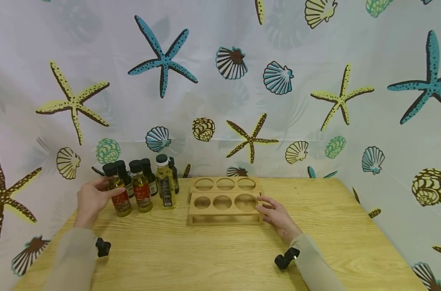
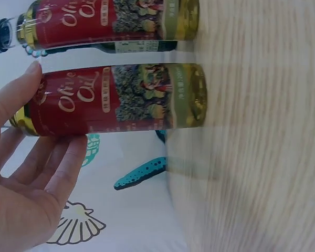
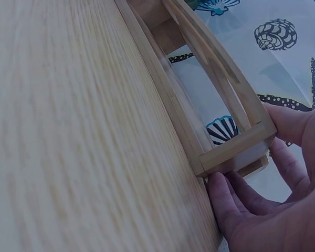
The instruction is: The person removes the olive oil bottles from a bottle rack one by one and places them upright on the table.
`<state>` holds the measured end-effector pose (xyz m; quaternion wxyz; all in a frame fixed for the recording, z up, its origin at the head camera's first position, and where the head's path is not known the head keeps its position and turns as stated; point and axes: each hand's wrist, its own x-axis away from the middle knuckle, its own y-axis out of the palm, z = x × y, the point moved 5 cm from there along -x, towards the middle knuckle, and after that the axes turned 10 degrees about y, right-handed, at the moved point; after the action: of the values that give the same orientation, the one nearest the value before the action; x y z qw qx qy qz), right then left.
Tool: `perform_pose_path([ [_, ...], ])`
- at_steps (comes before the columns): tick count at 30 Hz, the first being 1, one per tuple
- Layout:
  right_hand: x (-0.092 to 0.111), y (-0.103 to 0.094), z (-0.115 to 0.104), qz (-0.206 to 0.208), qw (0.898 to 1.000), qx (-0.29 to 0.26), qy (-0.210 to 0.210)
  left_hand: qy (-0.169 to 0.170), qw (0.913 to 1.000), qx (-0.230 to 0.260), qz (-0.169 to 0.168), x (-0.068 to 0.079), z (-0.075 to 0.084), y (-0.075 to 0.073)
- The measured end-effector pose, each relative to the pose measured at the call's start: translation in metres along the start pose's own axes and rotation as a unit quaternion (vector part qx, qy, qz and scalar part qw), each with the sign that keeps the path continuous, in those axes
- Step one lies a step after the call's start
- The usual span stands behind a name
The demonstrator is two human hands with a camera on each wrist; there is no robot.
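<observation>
At the left of the table, my left hand (image 1: 93, 200) holds the leftmost red-labelled olive oil bottle (image 1: 121, 202), thumb across its front and fingers behind it. That bottle (image 2: 121, 100) stands upright with its base on or very near the wood; contact is hard to tell. Beside it stands a second olive oil bottle (image 1: 142, 194) with the same label. A two-step wooden bottle rack (image 1: 224, 211) sits mid-table, its round holes holding nothing. My right hand (image 1: 278, 216) grips the rack's right end, thumb on the upper edge and fingers against the side (image 3: 244, 149).
A clear square bottle of yellow oil (image 1: 166, 186) stands right of the red-labelled pair. Several dark bottles with black caps (image 1: 150, 178) are behind, partly hidden. A patterned curtain (image 1: 220, 101) hangs along the back and sides of the wooden table (image 1: 169, 254).
</observation>
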<state>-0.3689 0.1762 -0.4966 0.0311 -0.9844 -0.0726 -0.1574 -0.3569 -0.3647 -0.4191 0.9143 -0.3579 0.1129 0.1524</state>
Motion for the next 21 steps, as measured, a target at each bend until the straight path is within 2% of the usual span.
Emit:
perform_pose_path([
  [9,-0.002,0.0,-0.001,0.001,1.0,0.0,-0.002,0.012,0.9999,0.001,0.012,-0.008,-0.006,-0.001],
  [19,-0.003,0.0,0.003,-0.002,1.0,-0.012,0.005,0.008,0.9999,0.011,0.0,-0.009,-0.013,0.0],
  [21,-0.003,0.0,0.002,-0.001,1.0,-0.016,0.002,0.004,0.9996,0.028,-0.003,-0.009,-0.014,0.001],
])
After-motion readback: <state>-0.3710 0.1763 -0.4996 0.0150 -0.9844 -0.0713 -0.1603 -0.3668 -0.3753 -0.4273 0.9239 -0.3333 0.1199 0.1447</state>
